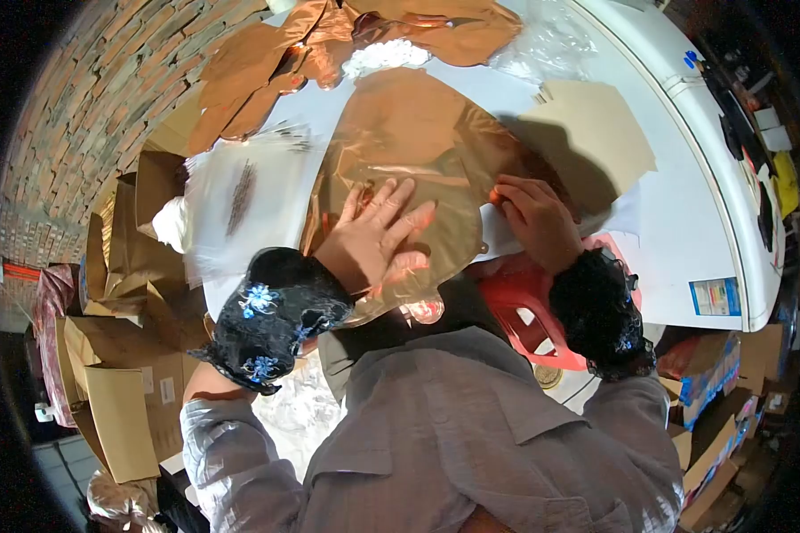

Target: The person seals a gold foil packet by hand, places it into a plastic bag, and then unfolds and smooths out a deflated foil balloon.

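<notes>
Two hands at a copper foil piece on the white desk

A large, shiny copper foil piece lies on the white desk, in front of the person, and its near end reaches to the lap. The left hand is laid upon it — the fingers spread wide and flat, with nothing gripped. The right hand is at the right edge of the foil; its fingers are bent and close together, but I cannot tell whether they hold something. To the left lies a stack of clear plastic bags; to the right, beige sheets. More copper foil lies at the far side.
</notes>
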A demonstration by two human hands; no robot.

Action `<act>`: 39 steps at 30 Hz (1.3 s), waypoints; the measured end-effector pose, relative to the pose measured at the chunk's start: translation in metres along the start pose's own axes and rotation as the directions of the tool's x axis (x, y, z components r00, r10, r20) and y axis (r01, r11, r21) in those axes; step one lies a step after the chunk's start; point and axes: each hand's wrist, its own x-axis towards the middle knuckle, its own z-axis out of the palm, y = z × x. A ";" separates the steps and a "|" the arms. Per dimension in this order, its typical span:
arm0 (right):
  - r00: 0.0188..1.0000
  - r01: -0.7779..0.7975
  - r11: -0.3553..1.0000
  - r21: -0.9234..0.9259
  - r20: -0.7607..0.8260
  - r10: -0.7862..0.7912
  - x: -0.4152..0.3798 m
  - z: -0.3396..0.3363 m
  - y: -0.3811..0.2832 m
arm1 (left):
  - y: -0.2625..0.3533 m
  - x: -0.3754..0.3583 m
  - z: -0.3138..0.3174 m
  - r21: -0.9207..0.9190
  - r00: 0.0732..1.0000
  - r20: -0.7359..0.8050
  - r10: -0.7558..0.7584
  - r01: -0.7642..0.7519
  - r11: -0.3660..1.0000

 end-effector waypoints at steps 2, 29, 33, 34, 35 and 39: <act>1.000 0.020 1.000 -0.001 -0.002 -0.020 0.000 0.001 0.000 | -0.008 -0.002 -0.021 -0.023 0.999 -0.009 -0.047 0.047 0.999; 0.964 -0.075 0.944 -0.320 0.219 0.150 0.304 0.016 0.106 | -0.047 -0.101 -0.080 -0.278 0.772 -0.260 -0.580 0.515 0.811; 0.966 0.005 0.974 -0.226 0.253 0.054 0.314 0.077 0.180 | -0.029 -0.112 -0.082 -0.234 0.756 -0.231 -0.612 0.567 0.789; 0.976 -0.029 0.991 -0.133 0.211 0.057 0.313 0.085 0.183 | -0.026 -0.114 -0.081 -0.235 0.749 -0.224 -0.623 0.579 0.781; 0.986 -0.111 0.986 -0.124 0.113 0.125 0.312 0.091 0.186 | -0.025 -0.117 -0.079 -0.237 0.743 -0.220 -0.632 0.588 0.773; 0.955 -0.295 0.902 0.314 0.078 0.285 0.313 0.096 0.185 | -0.029 -0.120 -0.075 -0.232 0.734 -0.213 -0.644 0.603 0.763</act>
